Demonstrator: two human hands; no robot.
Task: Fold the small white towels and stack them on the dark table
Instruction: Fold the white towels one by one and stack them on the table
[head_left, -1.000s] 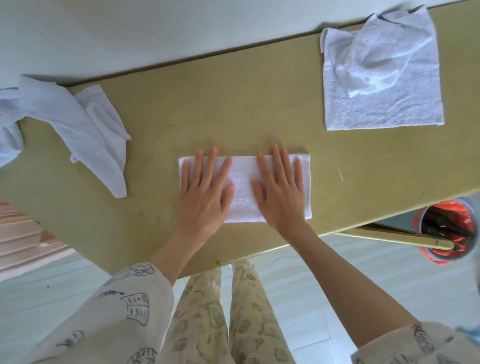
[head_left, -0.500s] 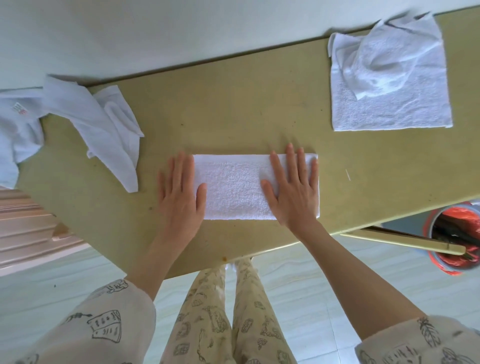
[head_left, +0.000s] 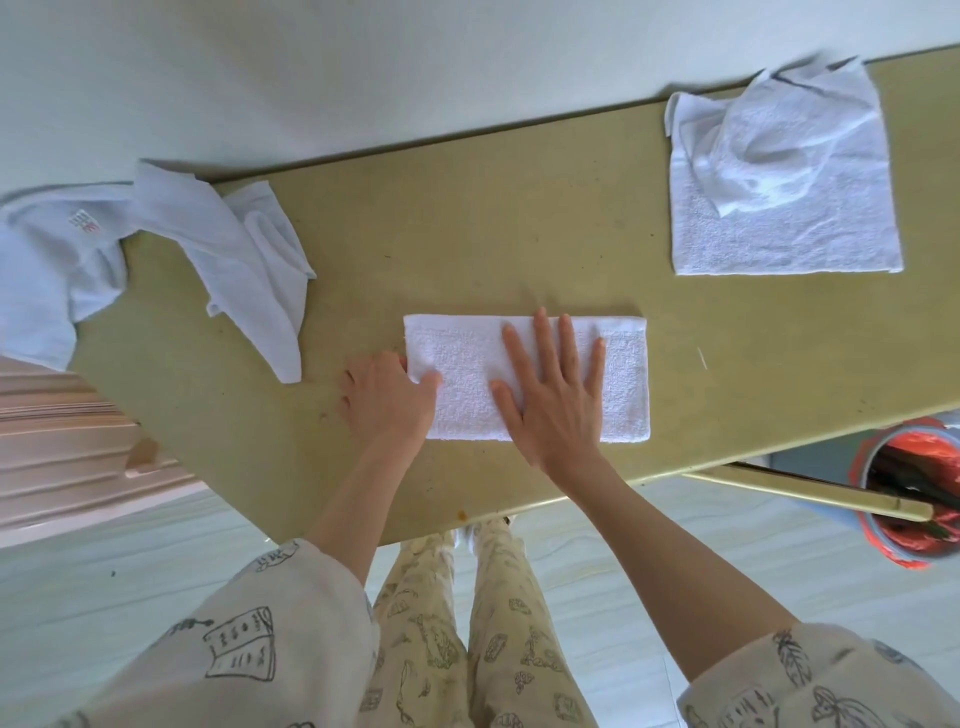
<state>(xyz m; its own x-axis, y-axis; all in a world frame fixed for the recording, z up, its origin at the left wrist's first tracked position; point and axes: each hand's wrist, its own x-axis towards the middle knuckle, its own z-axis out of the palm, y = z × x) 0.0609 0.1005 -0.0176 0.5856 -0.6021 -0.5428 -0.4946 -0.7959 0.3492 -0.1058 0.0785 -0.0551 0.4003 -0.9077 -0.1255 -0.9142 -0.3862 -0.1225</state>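
Pressing hand: right hand (head_left: 556, 395) lies flat and spread, fingers extended, palm down on the middle of the folded towel (head_left: 527, 382); it grips nothing.
Pinching hand: left hand (head_left: 387, 397) sits at the towel's left short edge, fingers curled, thumb on top of the cloth near the left end; it appears to nip that edge, though the fingers under it cannot be seen.
Folded towel, place: on the olive worktop (head_left: 493, 218), near its front edge, directly ahead of the person.
Folded towel, axis: a long rectangle, long axis running left to right, roughly along the worktop's front edge; short ends face left and right.
Other towels: a flat square towel (head_left: 810, 239) lies at the far right with a crumpled towel (head_left: 779, 156) heaped on it, well apart from the hands; a rumpled towel (head_left: 244, 265) lies at the far left.
Hidden or cut off: a white garment (head_left: 47, 260) with a small label hangs off the worktop's left end and runs past the picture's edge; the right hand covers the towel's centre; a bucket (head_left: 914, 493) with a red liner is cropped at the right edge, below the worktop.
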